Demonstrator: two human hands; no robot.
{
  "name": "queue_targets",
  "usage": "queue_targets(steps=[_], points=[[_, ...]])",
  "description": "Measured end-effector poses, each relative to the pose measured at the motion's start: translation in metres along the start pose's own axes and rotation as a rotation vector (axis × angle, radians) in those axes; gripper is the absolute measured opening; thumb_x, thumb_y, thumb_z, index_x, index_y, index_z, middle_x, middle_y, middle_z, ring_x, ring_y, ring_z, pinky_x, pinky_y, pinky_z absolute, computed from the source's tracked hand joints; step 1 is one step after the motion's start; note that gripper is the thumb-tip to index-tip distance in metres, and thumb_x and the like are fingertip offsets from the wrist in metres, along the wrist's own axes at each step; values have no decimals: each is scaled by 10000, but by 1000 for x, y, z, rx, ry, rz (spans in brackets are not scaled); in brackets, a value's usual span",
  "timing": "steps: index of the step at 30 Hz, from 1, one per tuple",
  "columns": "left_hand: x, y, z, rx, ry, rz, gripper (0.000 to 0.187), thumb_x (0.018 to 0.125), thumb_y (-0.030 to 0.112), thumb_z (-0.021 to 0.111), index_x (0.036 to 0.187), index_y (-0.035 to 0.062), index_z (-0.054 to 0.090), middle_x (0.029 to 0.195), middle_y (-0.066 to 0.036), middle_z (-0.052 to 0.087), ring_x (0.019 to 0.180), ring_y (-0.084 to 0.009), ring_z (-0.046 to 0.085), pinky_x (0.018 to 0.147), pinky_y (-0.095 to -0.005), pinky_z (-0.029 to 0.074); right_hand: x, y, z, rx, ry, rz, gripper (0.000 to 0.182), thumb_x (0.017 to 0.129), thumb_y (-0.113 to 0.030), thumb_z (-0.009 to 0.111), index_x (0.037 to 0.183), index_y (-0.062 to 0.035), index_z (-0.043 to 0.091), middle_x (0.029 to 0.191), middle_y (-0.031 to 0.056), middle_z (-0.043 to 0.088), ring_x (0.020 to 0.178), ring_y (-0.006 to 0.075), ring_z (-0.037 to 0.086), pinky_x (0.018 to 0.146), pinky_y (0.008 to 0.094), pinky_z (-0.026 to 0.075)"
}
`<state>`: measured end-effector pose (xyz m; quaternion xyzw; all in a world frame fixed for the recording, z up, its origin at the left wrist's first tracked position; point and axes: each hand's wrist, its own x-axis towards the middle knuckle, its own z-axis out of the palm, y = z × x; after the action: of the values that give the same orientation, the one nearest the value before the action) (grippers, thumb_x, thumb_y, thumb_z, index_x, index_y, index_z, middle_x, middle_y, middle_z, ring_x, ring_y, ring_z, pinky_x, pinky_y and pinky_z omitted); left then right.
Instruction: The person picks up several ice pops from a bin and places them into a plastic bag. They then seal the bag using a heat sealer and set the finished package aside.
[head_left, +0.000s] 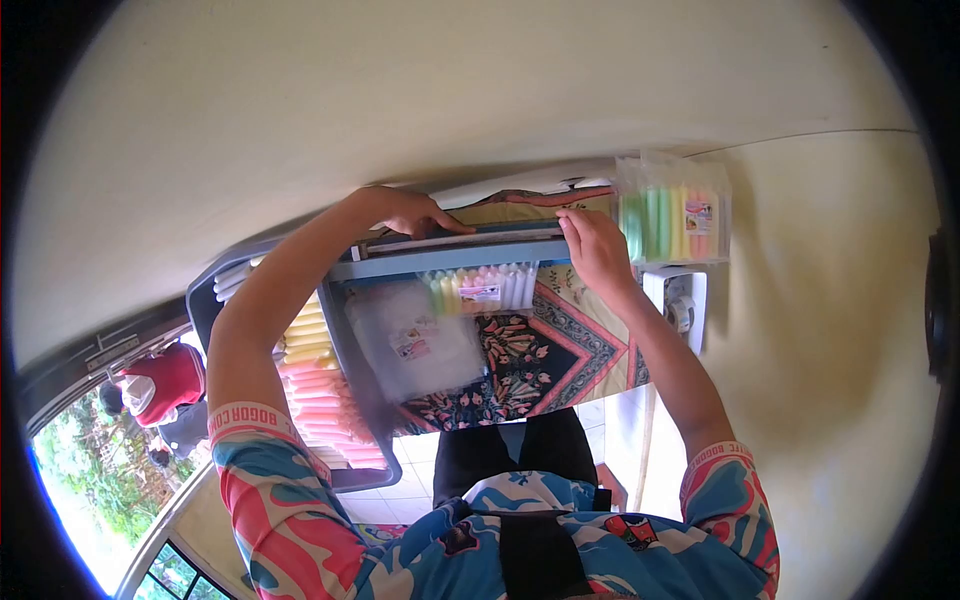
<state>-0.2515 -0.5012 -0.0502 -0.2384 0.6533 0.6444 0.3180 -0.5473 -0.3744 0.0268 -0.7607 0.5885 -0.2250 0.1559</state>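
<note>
My left hand [412,213] reaches over the far side of the table, its fingers on the left part of a long, flat blue-grey bar [455,257]. At the bar's right end my right hand [595,245] has its fingertips bent together near the edge; what they hold, if anything, is too small to tell. Just below the bar lies a clear pack of pastel sticks [482,288]. Left of it is a stack of clear plastic bags [412,342] with a printed label. Both rest on a dark floral cloth [515,355].
A grey tray [352,372] on the left holds pink sticks [325,405] and yellow sticks [305,332]. A filled pack of green, yellow and pink sticks [672,222] stands at the right by the wall. Through an opening at far left, people [170,385] are visible.
</note>
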Motion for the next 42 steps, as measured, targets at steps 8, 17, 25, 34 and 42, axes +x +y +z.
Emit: queue_targets(steps=[8, 17, 25, 34, 42], points=[[-11, 2, 2, 106, 86, 108, 611, 872, -52, 455, 1309, 375, 467, 1245, -43, 565, 1010, -140, 493, 908, -280, 375, 1, -1, -1, 5, -21, 8, 188, 908, -179, 486, 900, -29, 600, 801, 135, 633, 761, 312, 591, 709, 422, 458], [-20, 6, 8, -124, 433, 194, 388, 918, 91, 424, 1290, 155, 515, 995, -131, 655, 1028, -179, 581, 885, -309, 410, -1, 5, 4, 10, 18, -28, 192, 908, -183, 485, 884, -29, 597, 777, 134, 626, 740, 314, 587, 688, 422, 463], [-72, 101, 40, 58, 925, -27, 272, 911, 236, 532, 1118, 74, 603, 987, -124, 657, 855, -246, 620, 771, -333, 469, -4, 5, 6, 26, 17, 9, 213, 906, -200, 482, 838, -29, 591, 734, 172, 598, 706, 353, 577, 626, 455, 458], [23, 49, 230, -1102, 1814, 581, 284, 826, 165, 652, 1010, -7, 521, 996, -85, 570, 948, -158, 540, 824, -294, 431, -5, 14, 11, 23, 7, -22, 197, 901, -198, 486, 835, -41, 585, 695, 176, 591, 656, 367, 577, 592, 472, 449], [56, -24, 244, -885, 1420, 487, 658, 694, 99, 777, 1219, 0, 392, 1189, -125, 510, 1123, -218, 486, 955, -349, 385, -7, 15, 14, 31, 5, -40, 217, 907, -205, 478, 827, -33, 585, 715, 177, 600, 679, 369, 583, 606, 464, 452]])
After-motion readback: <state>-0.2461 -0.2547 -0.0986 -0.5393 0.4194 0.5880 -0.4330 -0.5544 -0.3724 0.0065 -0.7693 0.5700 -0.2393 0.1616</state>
